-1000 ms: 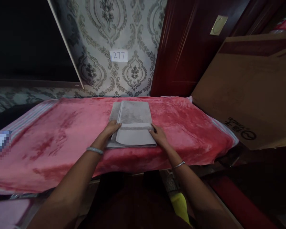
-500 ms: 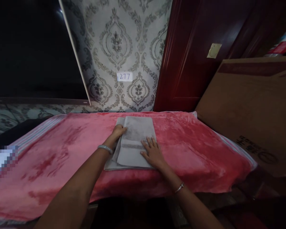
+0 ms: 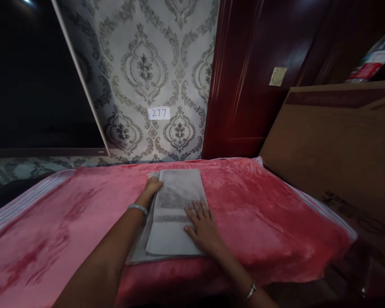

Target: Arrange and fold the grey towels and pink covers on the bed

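A grey towel (image 3: 179,186) with a darker band across it lies folded lengthwise in layers. My left hand (image 3: 153,186) grips its left edge near the far end, the thumb on top and the other fingers hidden under the fold. On the towel's right side my right hand (image 3: 202,224) lies flat, fingers spread, pressing nothing but the top layer. A lower layer shows past the upper one along the left. Under it all is a pink-red plush blanket (image 3: 244,214).
A large cardboard box (image 3: 333,141) stands at the right, with a plastic bottle (image 3: 370,64) above its top edge. A dark screen (image 3: 41,85) is at the left. Behind are patterned wallpaper with a paper label (image 3: 159,113) marked 277 and a dark red door (image 3: 240,85).
The view has shifted, so the towel and both hands appear lower and slightly left. Both hands keep nearly the same places on the towel.
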